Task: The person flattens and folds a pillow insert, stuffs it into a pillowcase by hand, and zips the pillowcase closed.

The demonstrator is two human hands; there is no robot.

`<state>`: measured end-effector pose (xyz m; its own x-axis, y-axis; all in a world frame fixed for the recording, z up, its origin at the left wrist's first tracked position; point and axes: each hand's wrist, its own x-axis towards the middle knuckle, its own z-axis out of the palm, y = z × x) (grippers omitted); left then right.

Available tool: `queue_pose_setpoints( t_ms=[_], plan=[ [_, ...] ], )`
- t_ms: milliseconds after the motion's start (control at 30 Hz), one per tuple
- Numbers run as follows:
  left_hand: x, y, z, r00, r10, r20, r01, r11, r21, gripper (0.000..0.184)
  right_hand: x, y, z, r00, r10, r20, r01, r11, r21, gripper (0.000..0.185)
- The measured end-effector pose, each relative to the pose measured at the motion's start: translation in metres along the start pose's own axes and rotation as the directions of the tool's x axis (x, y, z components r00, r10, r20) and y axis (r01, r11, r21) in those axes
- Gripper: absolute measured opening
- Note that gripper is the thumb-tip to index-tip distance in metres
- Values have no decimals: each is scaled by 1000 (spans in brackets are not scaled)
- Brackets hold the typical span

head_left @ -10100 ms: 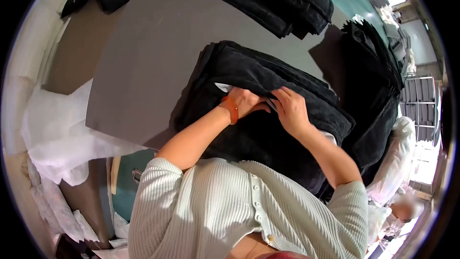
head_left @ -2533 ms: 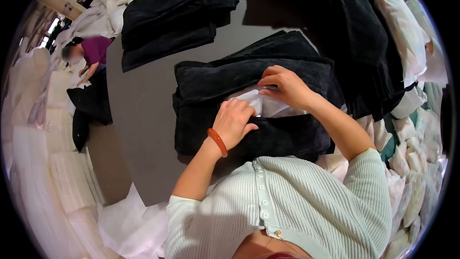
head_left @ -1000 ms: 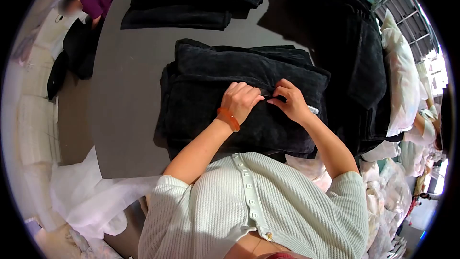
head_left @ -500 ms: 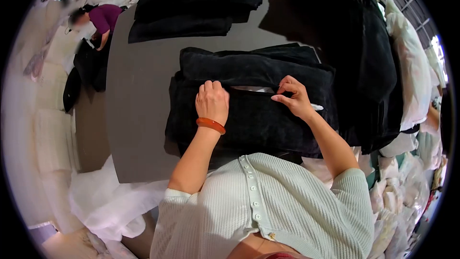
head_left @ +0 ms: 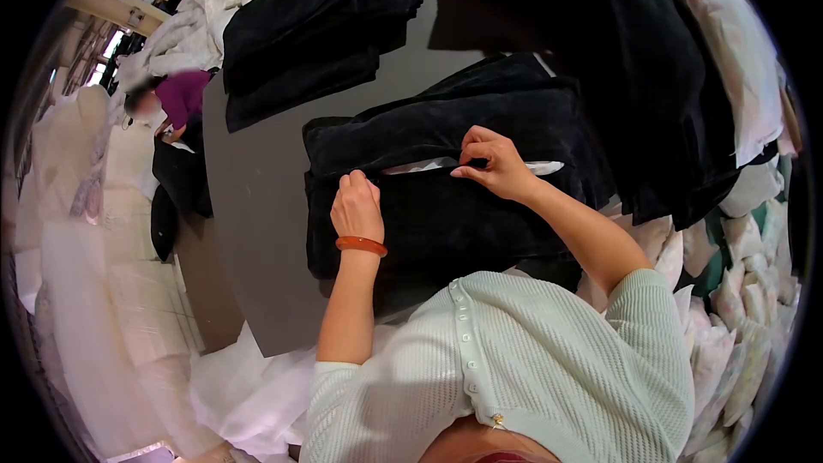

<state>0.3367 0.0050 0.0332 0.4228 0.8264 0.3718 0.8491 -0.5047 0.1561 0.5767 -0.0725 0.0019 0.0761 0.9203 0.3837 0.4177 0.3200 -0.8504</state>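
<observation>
A black velvety cushion cover (head_left: 446, 223) lies in front of me on a pile of similar dark pieces. A long slit runs across it, and white material (head_left: 416, 166) shows through the gap. My left hand (head_left: 357, 206), with an orange bangle on its wrist, is closed on the cover's edge at the left end of the slit. Farther right, my right hand (head_left: 495, 163) pinches thumb and forefinger together at the slit's edge. More white (head_left: 544, 168) shows just right of that hand. What lies under the fingertips is hidden.
The grey table (head_left: 266, 231) carries a folded black stack (head_left: 321, 17) at the back left and a larger black pile (head_left: 651, 77) at the right. White pillows (head_left: 729, 326) heap up beside me. A person in purple (head_left: 182, 99) handles black cushions at far left.
My right hand has shifted left along the slit, closer to my left hand, and more white shows to its right. The whole view has tilted and turned.
</observation>
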Motion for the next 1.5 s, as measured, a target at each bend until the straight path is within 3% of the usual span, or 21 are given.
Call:
queue_pose_setpoints(
  t_ms=[133, 333, 533, 667, 733, 767, 867, 1033, 1100, 1267, 1367, 1433, 1500],
  plan=[
    [2, 2, -1, 998, 39, -40, -39, 999, 13, 13, 0, 5, 0, 995, -100, -12, 99, 994, -39, 20],
    [-2, 2, 10, 995, -69, -76, 76, 993, 95, 15, 0, 6, 0, 992, -126, -18, 125, 990, -60, 22],
    [-2, 6, 10, 975, -186, -124, 164, 972, -168, 7, -1, 11, 0, 982, -183, -37, 182, 983, -37, 21],
    [-4, 10, 3, 986, -105, -130, 90, 989, -114, 8, -1, 11, -1, 981, -192, -20, 191, 981, -26, 21],
    [0, 32, -10, 957, -289, 8, 289, 955, -72, 12, 0, 12, -1, 969, -245, -28, 243, 968, -57, 21],
    [0, 33, -7, 954, -299, 1, 298, 952, -68, 12, -1, 12, -1, 967, -253, -21, 252, 966, -50, 21],
    [1, 26, 7, 975, -217, -51, 221, 971, 94, 11, 0, 13, -1, 972, -233, -7, 232, 970, -74, 21],
    [1, 27, 3, 976, -215, -37, 218, 967, 129, 8, -2, 13, -1, 968, -248, -47, 246, 968, -43, 21],
    [2, 28, -2, 987, -133, -89, 142, 984, 109, 5, -2, 14, -1, 964, -254, -72, 252, 967, -43, 21],
    [3, 52, -18, 999, 43, -27, -43, 999, -16, 6, -4, 11, -6, 958, -280, -69, 276, 959, -64, 20],
    [8, 48, -21, 999, 8, -38, -13, 991, -134, 8, 0, 8, -9, 954, -289, -84, 284, 956, -67, 19],
    [16, 33, -22, 985, -173, 2, 169, 961, -220, 10, 0, 5, -12, 940, -327, -92, 322, 944, -66, 19],
    [10, 42, -18, 999, -25, -22, 20, 979, -203, 9, -1, 7, -10, 945, -317, -79, 312, 948, -69, 19]
  ],
)
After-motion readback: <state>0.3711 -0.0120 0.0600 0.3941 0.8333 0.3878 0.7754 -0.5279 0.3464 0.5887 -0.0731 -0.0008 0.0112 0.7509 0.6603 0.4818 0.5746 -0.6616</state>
